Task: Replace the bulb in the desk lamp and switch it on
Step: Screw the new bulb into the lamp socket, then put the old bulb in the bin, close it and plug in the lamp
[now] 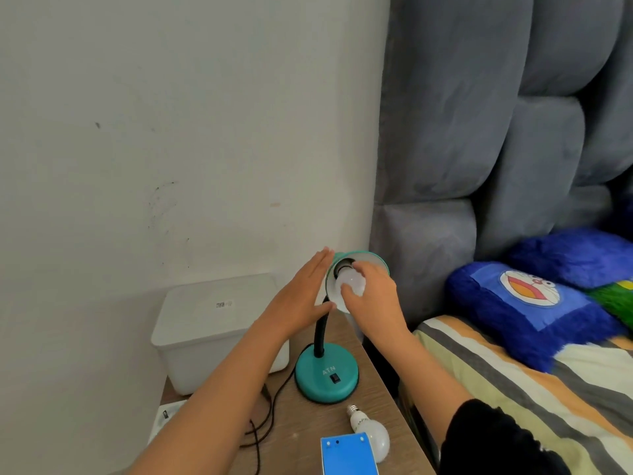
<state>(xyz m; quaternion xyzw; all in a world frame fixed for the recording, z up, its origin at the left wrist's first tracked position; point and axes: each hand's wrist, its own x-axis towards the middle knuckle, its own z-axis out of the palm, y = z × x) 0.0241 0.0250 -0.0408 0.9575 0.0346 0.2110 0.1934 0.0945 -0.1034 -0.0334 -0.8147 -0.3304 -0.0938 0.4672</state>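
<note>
A teal desk lamp stands on the wooden bedside table point(373, 399), with its round base point(325, 378) and black rocker switch point(335, 378) facing me. Its black gooseneck curves up to the teal shade point(366, 259), which tilts toward me. A white bulb point(352, 281) sits in the shade's socket. My right hand point(371, 299) grips that bulb with its fingertips. My left hand point(301, 296) is flat, fingers straight, pressed against the shade's left side. A second white bulb point(371, 435) lies loose on the table in front of the base.
A white plastic lidded box point(212, 323) stands at the table's back left against the wall. A black cord point(263, 419) trails left of the base. A blue box point(347, 455) sits at the near edge. The bed with blue pillows point(527, 310) is to the right.
</note>
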